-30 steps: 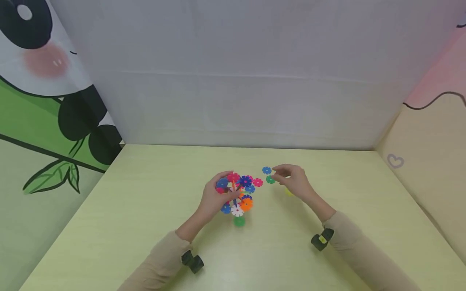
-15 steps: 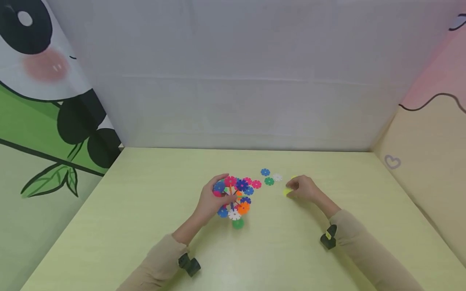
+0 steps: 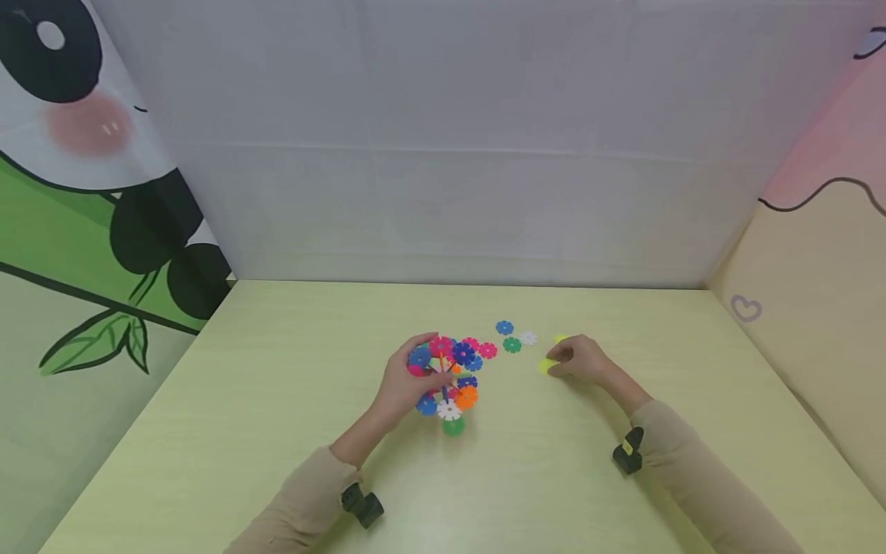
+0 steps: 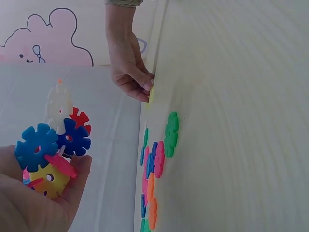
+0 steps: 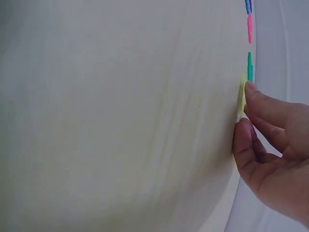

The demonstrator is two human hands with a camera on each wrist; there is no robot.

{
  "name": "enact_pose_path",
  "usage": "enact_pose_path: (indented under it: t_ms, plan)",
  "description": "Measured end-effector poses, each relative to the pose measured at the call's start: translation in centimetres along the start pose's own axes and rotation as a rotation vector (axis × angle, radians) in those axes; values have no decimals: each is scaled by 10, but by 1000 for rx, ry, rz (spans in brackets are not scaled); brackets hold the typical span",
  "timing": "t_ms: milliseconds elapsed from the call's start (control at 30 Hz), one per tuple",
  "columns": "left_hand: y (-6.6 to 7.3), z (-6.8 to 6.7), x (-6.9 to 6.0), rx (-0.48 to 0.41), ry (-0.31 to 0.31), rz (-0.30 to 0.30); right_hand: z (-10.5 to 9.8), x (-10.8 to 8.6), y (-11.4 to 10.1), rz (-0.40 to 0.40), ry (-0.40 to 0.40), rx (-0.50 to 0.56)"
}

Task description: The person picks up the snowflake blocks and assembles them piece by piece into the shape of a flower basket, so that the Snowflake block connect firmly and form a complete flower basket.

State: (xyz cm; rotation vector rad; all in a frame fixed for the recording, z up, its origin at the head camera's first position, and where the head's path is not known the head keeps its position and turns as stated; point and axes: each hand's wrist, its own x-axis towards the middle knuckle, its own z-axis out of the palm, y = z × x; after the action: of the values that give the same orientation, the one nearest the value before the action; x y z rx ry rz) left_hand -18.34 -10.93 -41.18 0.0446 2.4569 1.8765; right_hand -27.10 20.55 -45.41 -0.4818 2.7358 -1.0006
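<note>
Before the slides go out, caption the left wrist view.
Left hand holding a cluster of colorful discs; right hand touching a yellow disc beyond.

On the pale worktop (image 3: 277, 400) I saw a blue disc (image 3: 504, 328), a green disc (image 3: 512, 345) and a white disc (image 3: 528, 338) lying close together, a pink disc (image 3: 487, 351) to their left, a yellow disc (image 3: 559, 338) to their right.

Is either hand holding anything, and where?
Left hand holds multicoloured cluster of notched plastic discs by its left side. Right hand touches yellow plastic disc at edge; grip unclear.
</note>
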Motion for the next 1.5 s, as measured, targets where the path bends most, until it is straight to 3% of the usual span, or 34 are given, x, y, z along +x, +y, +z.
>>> enact_pose_path:
  t_ms: [133, 300, 567, 667, 800, 867, 1067, 1267, 1500]
  plan:
    - [-1, 1, -1, 27, 17, -7, -1, -3, 3, -13, -13, 13]
    - [1, 4, 0, -3, 20, -27, -1, -3, 3, -36, -12, 38]
    - [7, 9, 0, -8, 31, -53, 4, -2, -7, -90, 75, 55]
    - [10, 12, 0, -16, 31, -73, 10, -8, -27, -74, 110, 195]
    - [14, 17, 1, -17, 35, -72, 16, -23, -72, -57, 137, 471]
    - [16, 19, 1, -17, 42, -67, 18, -29, -93, -63, 152, 543]
    - [15, 24, 2, -61, 77, -30, 29, -39, -122, -54, 248, 512]
    - [14, 24, 1, -64, 122, 30, 35, -39, -129, -61, 304, 484]
    - [16, 24, -2, -30, 128, 84, 38, -38, -135, -96, 330, 467]
